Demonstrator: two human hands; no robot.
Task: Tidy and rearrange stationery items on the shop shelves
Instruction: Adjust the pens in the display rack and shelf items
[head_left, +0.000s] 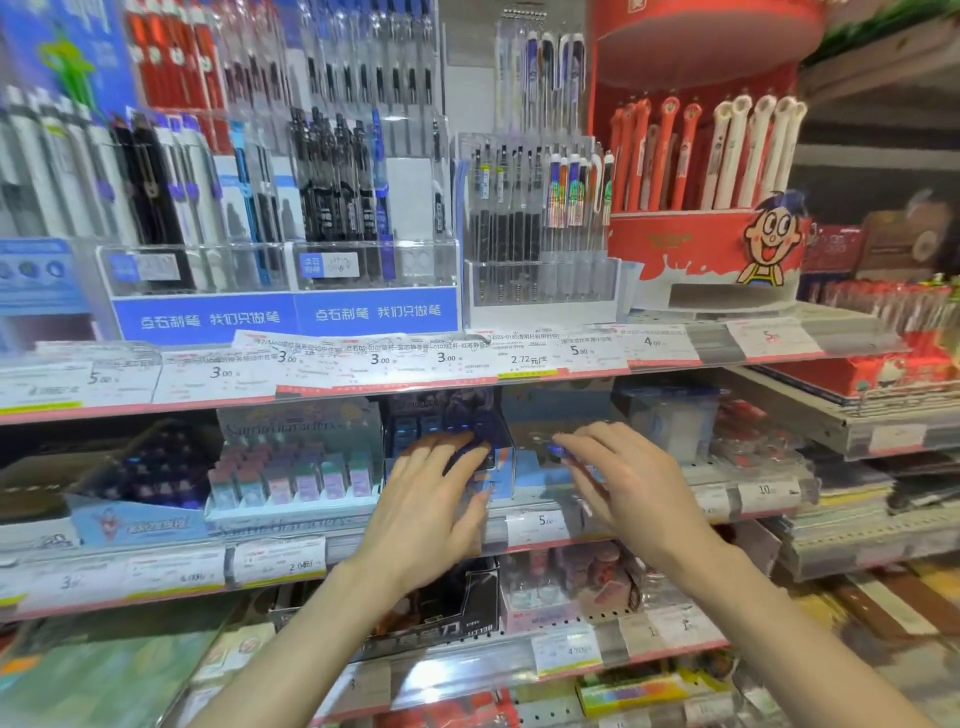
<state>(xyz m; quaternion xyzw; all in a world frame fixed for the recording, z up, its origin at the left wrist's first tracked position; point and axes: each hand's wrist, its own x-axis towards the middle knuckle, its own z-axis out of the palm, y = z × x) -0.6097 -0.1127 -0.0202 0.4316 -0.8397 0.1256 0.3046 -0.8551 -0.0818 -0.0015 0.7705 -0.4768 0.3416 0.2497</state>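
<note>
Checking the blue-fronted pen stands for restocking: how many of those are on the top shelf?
2, side by side on the top shelf: the left blue-fronted pen stand and the right blue-fronted pen stand touching it, left of the clear pen rack. More may sit beyond the left edge.

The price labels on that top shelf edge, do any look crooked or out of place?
Yes. The paper price labels in the middle of the upper shelf edge overlap and sit tilted, some sticking up above the rail, while those further left and right lie flatter.
</note>
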